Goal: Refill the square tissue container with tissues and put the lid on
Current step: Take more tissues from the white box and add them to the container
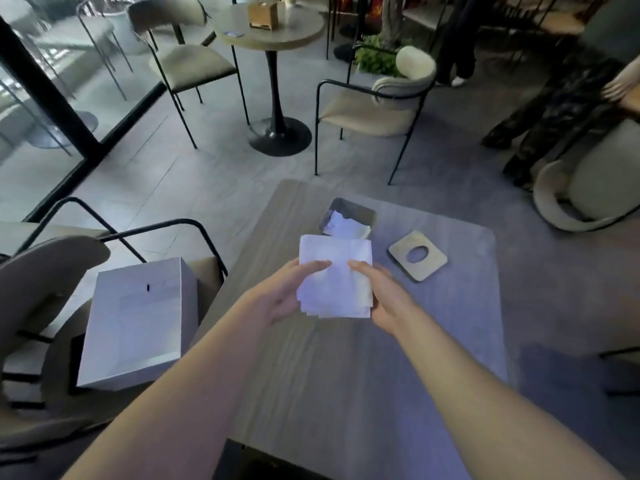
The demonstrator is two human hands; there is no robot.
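A white stack of tissues (pixel 337 271) is held above the wooden table (pixel 346 375) between both hands. My left hand (pixel 282 294) grips its left edge and my right hand (pixel 384 296) grips its right edge, thumbs on top. Just beyond the stack stands the square grey tissue container (pixel 349 211), without its lid, with a few crumpled tissues inside. The square lid (pixel 417 256), light wood with an oval hole, lies flat on the table to the container's right.
A large white box (pixel 138 323) rests on a chair (pixel 52 271) left of the table. Further chairs (pixel 374 105) and a round table (pixel 270 29) stand beyond. A person in patterned trousers (pixel 554 109) sits at the far right.
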